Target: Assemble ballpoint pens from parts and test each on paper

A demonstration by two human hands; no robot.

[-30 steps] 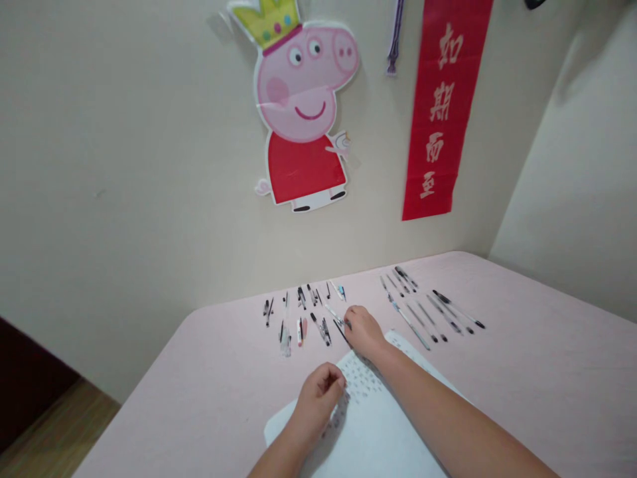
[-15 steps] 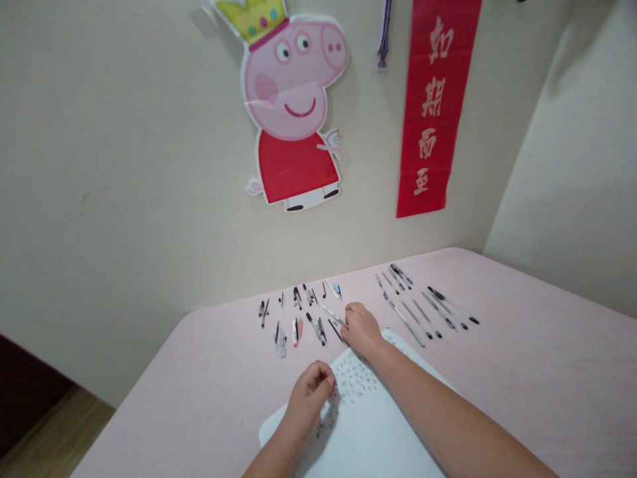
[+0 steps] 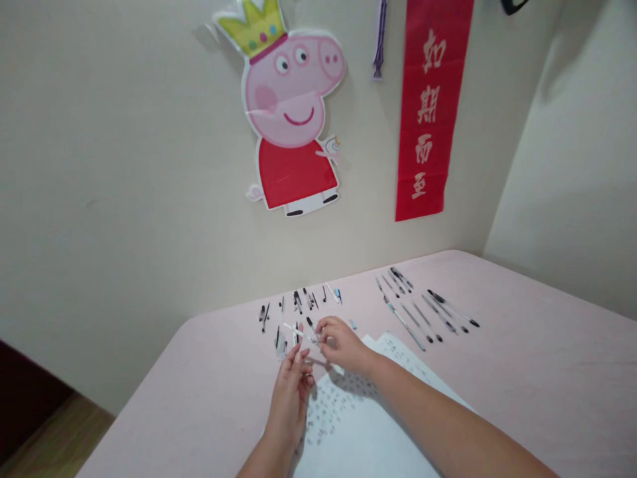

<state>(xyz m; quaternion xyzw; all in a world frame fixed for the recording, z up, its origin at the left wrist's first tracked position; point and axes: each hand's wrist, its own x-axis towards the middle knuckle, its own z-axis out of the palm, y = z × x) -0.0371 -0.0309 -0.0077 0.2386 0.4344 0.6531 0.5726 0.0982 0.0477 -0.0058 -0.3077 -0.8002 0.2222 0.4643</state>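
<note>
My right hand [image 3: 343, 343] pinches a slim white pen piece [image 3: 294, 329] that points left, above the table. My left hand [image 3: 290, 393] is just below it, fingers stretched and partly spread, with nothing visible in them. Whether its fingertips touch the pen piece I cannot tell. Under both forearms lies a white sheet [image 3: 368, 431] with rows of small dark marks. Behind my hands, pen parts [image 3: 297, 302] such as caps, refills and barrels lie in small groups. A black-tipped piece [image 3: 309, 322] shows beside my right fingers, partly hidden.
Several whole pens [image 3: 440, 311] lie in two rows at the right on the pink tablecloth [image 3: 527, 372]. A small blue piece [image 3: 353, 324] rests behind my right hand. The wall behind carries a cartoon pig cutout [image 3: 298, 166] and a red banner [image 3: 430, 133].
My right hand has lifted the white pen piece from among the parts and moved left and nearer. My left hand has shifted left and forward, its curled fingers now stretched out.
</note>
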